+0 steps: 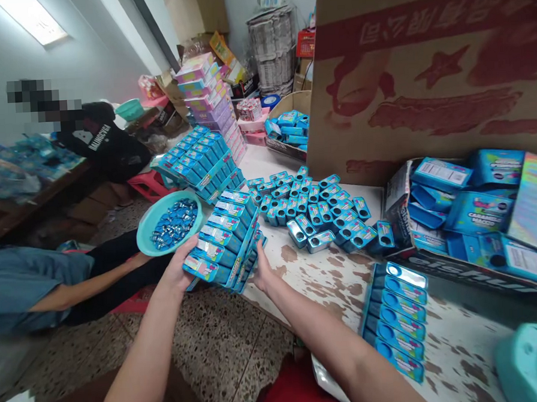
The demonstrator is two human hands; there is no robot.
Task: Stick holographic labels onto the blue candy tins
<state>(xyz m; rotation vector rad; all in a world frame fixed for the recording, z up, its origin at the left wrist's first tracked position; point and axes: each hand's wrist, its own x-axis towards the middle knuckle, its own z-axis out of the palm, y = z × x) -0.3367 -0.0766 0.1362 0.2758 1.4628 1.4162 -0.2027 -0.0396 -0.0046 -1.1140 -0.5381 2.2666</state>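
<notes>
Left hand (181, 270) and right hand (263, 271) part-curled, clasping stacked blue packs (222, 238) from opposite sides — teal bowl (144, 236) nearby

White glare from ceiling lamp (34, 20), dim floor (240, 346), wide-angle stretching toward edges, slightly soft background

The white tabletop (311, 274) is mottled with brown patches. Loose blue boxes (314, 213) crowd its middle, most showing a round hole. Nearer, on the right, lies a tight row (401, 321) of the same. Behind it sits an open carton (396, 188); a smaller carton (288, 151) stands farther back.
</notes>
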